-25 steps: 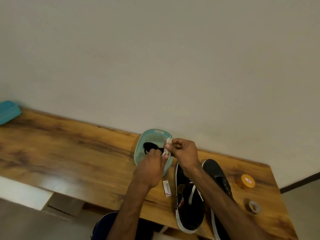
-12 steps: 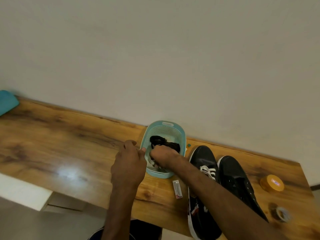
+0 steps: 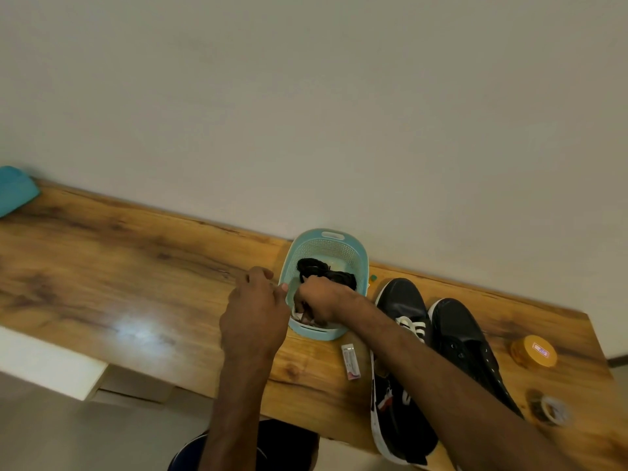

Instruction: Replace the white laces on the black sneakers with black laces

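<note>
Two hands (image 3: 253, 317) (image 3: 323, 299), two black sneakers (image 3: 402, 305) (image 3: 465, 338), one basket (image 3: 339, 246), two tape rolls (image 3: 533, 351) (image 3: 552, 410), one small tube (image 3: 350, 362).

Pale turquoise on the oval perforated plastic basket (image 3: 361, 256), patterned with a fine mesh of holes. Black on the tangled cord laces (image 3: 326, 271) inside it. Black with white soles on the two canvas sneakers (image 3: 452, 334); white laces (image 3: 412, 325) striping only the left one. Warm brown with darker streaked grain on the wooden bench (image 3: 119, 266). Orange-yellow on the round lidded tin (image 3: 534, 351). White with a pink end on the small flat packet (image 3: 350, 362). Teal on the soft item (image 3: 13, 190) at the bench's far left.
</note>
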Action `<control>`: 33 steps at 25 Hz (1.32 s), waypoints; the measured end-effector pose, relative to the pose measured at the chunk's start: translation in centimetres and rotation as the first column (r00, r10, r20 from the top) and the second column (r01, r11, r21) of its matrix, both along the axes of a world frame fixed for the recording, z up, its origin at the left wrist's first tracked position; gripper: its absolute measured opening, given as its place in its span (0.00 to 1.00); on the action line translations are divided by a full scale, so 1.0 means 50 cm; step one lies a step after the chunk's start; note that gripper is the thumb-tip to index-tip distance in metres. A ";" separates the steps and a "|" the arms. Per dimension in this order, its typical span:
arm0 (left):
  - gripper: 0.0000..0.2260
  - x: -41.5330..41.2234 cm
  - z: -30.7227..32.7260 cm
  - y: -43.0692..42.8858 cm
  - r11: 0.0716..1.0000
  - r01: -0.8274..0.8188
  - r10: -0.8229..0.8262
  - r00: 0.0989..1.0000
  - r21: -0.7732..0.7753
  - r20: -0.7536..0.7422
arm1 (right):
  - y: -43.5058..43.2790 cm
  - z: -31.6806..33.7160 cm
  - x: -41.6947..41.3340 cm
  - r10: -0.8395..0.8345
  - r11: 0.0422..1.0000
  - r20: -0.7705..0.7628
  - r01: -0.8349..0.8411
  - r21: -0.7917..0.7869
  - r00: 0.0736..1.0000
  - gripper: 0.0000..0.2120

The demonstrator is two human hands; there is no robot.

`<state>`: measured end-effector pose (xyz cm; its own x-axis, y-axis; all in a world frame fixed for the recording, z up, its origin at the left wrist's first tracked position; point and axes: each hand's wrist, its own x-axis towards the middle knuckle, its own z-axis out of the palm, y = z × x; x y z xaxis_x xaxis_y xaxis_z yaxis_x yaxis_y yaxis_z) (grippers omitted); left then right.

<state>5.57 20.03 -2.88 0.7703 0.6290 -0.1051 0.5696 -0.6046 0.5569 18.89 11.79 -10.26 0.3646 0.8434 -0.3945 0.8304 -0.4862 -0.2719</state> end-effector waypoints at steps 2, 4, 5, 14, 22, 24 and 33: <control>0.16 0.002 0.001 -0.005 1.000 0.010 -0.010 1.000 0.005 0.011 | 0.000 -0.009 -0.008 0.011 0.999 0.039 -0.012 0.033 0.999 0.05; 0.15 0.004 -0.001 -0.010 0.999 0.030 -0.030 0.999 0.015 0.015 | 0.003 -0.018 -0.015 0.009 0.998 0.077 -0.013 0.062 0.997 0.05; 0.15 0.006 -0.002 -0.012 0.999 0.043 -0.043 0.999 0.019 0.014 | 0.004 -0.021 -0.017 0.008 0.998 0.093 -0.015 0.067 0.996 0.06; 0.13 0.005 -0.006 -0.018 0.992 0.087 -0.093 0.994 0.091 0.057 | -0.117 0.086 -0.005 -0.291 0.921 -0.031 0.289 0.261 0.956 0.15; 0.14 0.019 -0.028 -0.193 0.865 0.500 -0.502 0.858 0.043 0.111 | -0.508 0.082 -0.154 -0.725 0.675 0.023 0.703 0.225 0.688 0.19; 0.19 0.015 -0.052 -0.243 0.808 0.588 -0.587 0.809 0.049 -0.028 | -0.528 0.055 -0.179 -0.733 0.679 0.050 0.734 0.013 0.678 0.28; 0.34 -0.008 -0.106 -0.348 0.749 0.659 -0.618 0.733 0.069 -0.285 | -0.480 0.056 -0.193 -0.808 0.577 0.015 0.797 -0.179 0.589 0.40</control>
